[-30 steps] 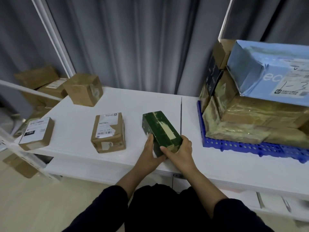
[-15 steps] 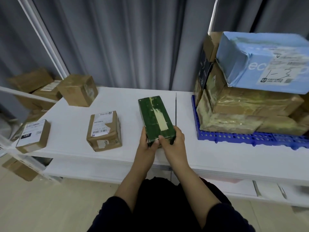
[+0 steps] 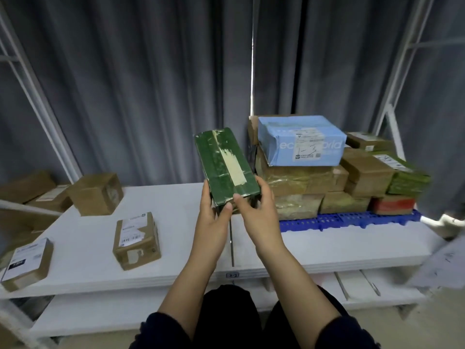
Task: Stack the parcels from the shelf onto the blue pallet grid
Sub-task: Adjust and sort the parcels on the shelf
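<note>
Head view: our fingers (image 3: 263, 188) wrap the near end of a green taped parcel (image 3: 224, 165), thumbs lying on its top face and the other fingertips hidden under it. Our left hand (image 3: 214, 222) grips the left edge and our right hand (image 3: 258, 212) the right edge. We hold the parcel in the air above the white shelf (image 3: 176, 250), its far end tilted up, and it seems to touch nothing but our hands.

Just to its right, the blue pallet grid (image 3: 339, 219) lies on the shelf and carries a stack of brown taped parcels. A light blue parcel (image 3: 302, 139) sits on top, and a red parcel (image 3: 393, 205) lies low at the right end.

To our left, a brown labelled parcel (image 3: 137, 240) lies near us on the shelf. A plain brown box (image 3: 97, 193) stands farther back, and another labelled parcel (image 3: 26, 263) rests at the shelf's left edge. A grey curtain (image 3: 151, 84) hangs behind.
</note>
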